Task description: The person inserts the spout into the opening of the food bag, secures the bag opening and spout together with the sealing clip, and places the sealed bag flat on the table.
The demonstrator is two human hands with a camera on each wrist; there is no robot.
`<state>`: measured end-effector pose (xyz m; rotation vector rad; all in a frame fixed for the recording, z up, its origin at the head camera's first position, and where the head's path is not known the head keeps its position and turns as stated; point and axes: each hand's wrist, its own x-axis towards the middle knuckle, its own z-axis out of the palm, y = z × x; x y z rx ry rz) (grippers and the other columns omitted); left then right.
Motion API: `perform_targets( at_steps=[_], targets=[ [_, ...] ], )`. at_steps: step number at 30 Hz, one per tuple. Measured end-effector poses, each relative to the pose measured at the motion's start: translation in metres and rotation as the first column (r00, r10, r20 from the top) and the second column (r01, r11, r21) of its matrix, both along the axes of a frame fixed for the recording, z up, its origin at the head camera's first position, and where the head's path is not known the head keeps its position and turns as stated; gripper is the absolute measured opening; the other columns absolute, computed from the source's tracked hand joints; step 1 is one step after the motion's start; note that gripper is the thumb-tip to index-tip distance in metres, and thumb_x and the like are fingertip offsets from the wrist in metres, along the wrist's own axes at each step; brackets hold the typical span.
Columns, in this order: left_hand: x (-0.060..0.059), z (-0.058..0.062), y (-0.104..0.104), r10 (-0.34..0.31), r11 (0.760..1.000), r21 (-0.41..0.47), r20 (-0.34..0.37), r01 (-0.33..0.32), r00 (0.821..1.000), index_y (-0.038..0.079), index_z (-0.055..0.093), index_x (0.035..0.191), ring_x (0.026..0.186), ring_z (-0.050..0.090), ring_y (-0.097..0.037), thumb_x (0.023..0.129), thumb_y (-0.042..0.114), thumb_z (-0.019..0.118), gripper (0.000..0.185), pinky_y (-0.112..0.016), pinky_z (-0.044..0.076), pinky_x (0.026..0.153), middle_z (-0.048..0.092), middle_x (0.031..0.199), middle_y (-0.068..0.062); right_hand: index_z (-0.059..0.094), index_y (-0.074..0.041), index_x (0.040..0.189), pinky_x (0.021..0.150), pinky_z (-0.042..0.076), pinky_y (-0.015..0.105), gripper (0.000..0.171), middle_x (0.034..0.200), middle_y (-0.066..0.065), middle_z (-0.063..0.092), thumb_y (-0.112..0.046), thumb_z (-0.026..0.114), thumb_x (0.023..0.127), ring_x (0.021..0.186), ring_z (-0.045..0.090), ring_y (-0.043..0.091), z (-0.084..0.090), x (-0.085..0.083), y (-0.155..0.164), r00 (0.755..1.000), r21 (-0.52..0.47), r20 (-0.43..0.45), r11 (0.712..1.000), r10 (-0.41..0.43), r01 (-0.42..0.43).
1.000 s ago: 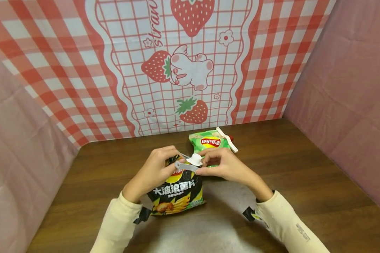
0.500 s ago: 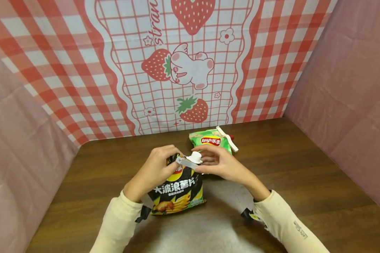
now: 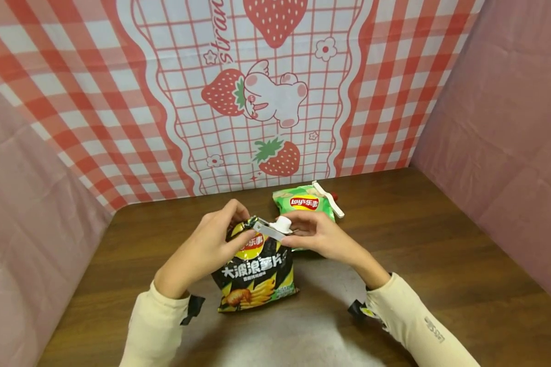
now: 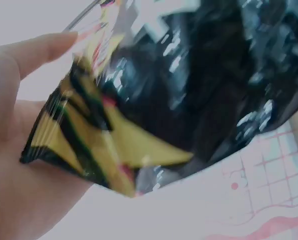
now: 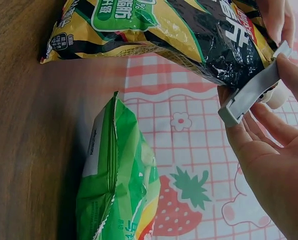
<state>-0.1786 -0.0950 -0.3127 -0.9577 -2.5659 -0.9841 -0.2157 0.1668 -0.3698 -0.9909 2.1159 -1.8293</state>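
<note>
A: What is the setting?

B: A dark wooden desk (image 3: 441, 265), walled by a red-checked strawberry cloth (image 3: 257, 97) at the back and pink sheets at the sides.

A: And the grips?

B: The left hand (image 3: 208, 247) pinches the top left corner of the black chip bag (image 3: 254, 270), thumb and fingers curled on the foil. The right hand (image 3: 319, 237) grasps a grey sealing clip (image 3: 268, 229) with a white cap, laid across the same bag's top edge; its fingers curl round the clip's right end.

A: Where does the black bag sit?

B: Its top is lifted off the desk between the two hands, and its bottom rests on the wood towards the person.

A: Anything else near the bag?

B: Just behind it lies a green chip bag (image 3: 305, 204), flat on the desk, with a white clip (image 3: 328, 200) closed along its right edge.
</note>
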Motion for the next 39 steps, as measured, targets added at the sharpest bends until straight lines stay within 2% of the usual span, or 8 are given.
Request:
perform_targets(
  at_steps=[3,6,10,13,17,27,34,39],
  targets=[
    [0.001,0.004,-0.007,-0.023,1.0,-0.006,0.054,0.024,0.998,0.011,0.061,0.108,0.08,0.061,-0.009,0.099,0.013,0.061,0.009,-0.03,0.053,0.071,0.067,0.095,0.003,0.065,-0.005,0.124,0.082,0.057,0.033,0.038,0.114,0.011,0.065,-0.006,0.076,0.088,0.101,0.067,0.023,0.0,-0.001,-0.001,1.0,0.006,-0.004,1.0,0.005,-0.005],
    [0.0,0.003,-0.009,-0.059,0.998,0.01,0.094,0.059,0.994,0.01,0.065,0.108,0.071,0.058,-0.009,0.1,0.006,0.056,0.012,-0.028,0.051,0.062,0.067,0.09,0.001,0.064,-0.004,0.124,0.081,0.057,0.033,0.039,0.113,0.011,0.066,-0.007,0.076,0.088,0.099,0.067,0.023,0.0,0.0,-0.002,1.0,0.009,0.005,1.0,0.005,-0.005],
    [-0.004,-0.001,-0.005,-0.086,0.996,0.037,0.103,0.083,0.991,0.006,0.061,0.107,0.072,0.062,-0.009,0.097,0.003,0.063,0.011,-0.026,0.054,0.063,0.067,0.088,-0.001,0.064,-0.001,0.125,0.08,0.057,0.033,0.04,0.111,0.012,0.066,-0.006,0.076,0.088,0.099,0.067,0.021,0.001,0.002,-0.003,1.0,0.009,0.025,1.0,-0.009,0.009],
    [-0.007,-0.004,-0.003,-0.076,0.995,0.077,0.109,0.067,0.991,0.005,0.055,0.111,0.079,0.065,-0.01,0.094,0.003,0.067,0.022,-0.028,0.055,0.069,0.069,0.089,-0.001,0.062,0.003,0.127,0.082,0.057,0.032,0.041,0.116,0.013,0.065,-0.005,0.074,0.089,0.102,0.066,0.02,0.003,0.003,-0.004,1.0,0.017,0.022,1.0,-0.012,0.012],
    [-0.008,-0.004,-0.001,-0.071,0.993,0.107,0.135,0.056,0.988,0.005,0.055,0.121,0.075,0.065,-0.009,0.092,0.002,0.069,0.032,-0.029,0.054,0.065,0.07,0.086,0.0,0.062,0.002,0.127,0.087,0.055,0.031,0.038,0.122,0.013,0.063,-0.004,0.072,0.091,0.107,0.064,0.02,0.004,0.005,-0.004,1.0,0.036,-0.008,0.999,0.0,0.0],
    [-0.005,-0.005,0.005,-0.054,0.989,0.145,0.189,0.027,0.98,0.006,0.061,0.119,0.064,0.065,-0.007,0.086,0.002,0.075,0.037,-0.027,0.053,0.057,0.072,0.079,0.003,0.066,-0.005,0.116,0.085,0.054,0.031,0.026,0.11,0.007,0.064,-0.004,0.071,0.091,0.096,0.063,0.019,0.007,0.006,-0.004,0.996,0.088,-0.079,0.996,0.031,-0.024],
    [-0.005,-0.006,0.008,-0.055,0.997,0.071,0.268,0.038,0.962,0.003,0.069,0.106,0.061,0.06,-0.006,0.089,0.006,0.072,0.018,-0.025,0.049,0.056,0.07,0.074,0.003,0.067,-0.004,0.113,0.084,0.053,0.031,0.026,0.106,0.008,0.065,-0.003,0.073,0.089,0.093,0.063,0.02,0.005,0.006,-0.006,0.995,0.083,-0.104,0.996,-0.005,0.014],
    [-0.002,-0.006,0.011,-0.06,0.998,0.022,0.256,0.056,0.965,0.008,0.07,0.094,0.056,0.054,-0.005,0.093,0.014,0.069,0.006,-0.024,0.047,0.053,0.069,0.076,0.005,0.067,-0.004,0.112,0.08,0.054,0.03,0.025,0.103,0.008,0.065,-0.001,0.071,0.087,0.089,0.063,0.019,0.001,0.006,-0.008,0.99,0.068,-0.14,0.997,-0.03,0.04]
  ],
)
